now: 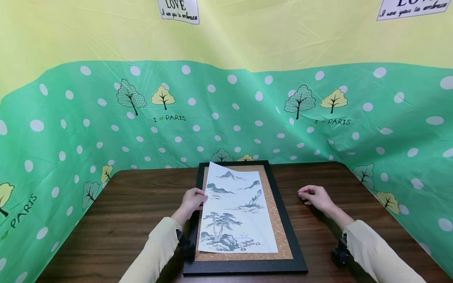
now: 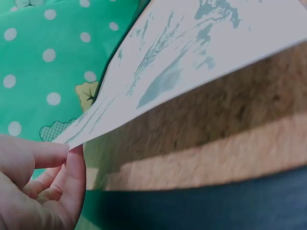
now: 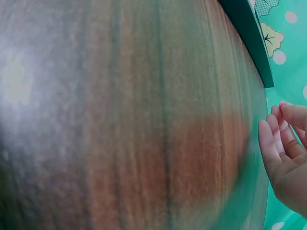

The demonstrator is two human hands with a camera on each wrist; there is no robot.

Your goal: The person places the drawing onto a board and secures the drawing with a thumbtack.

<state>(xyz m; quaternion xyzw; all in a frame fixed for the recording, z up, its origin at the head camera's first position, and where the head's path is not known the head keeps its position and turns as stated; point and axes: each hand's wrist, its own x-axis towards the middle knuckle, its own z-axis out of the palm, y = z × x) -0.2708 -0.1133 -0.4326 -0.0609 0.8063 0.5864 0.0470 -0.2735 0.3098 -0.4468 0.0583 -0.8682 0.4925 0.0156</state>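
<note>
Pinching the print (image 1: 231,204) by its left edge, your left hand (image 1: 193,199) holds it over the cork board (image 1: 282,239). It should be light and crease easily; grip edges only. Your right hand (image 1: 317,197) curls, perhaps empty; I can't tell.

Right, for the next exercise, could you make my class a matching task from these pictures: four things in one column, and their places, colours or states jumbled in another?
Things:
1. Left hand
2. Right hand
3. Frame
4. Backdrop

Places, colours or states:
A. Green below, yellow above
B. Right of the frame, apart from it
C. Pinching the edge of the printed paper
D. Black, around the cork

Pairs: 1-C, 2-B, 3-D, 4-A
</note>
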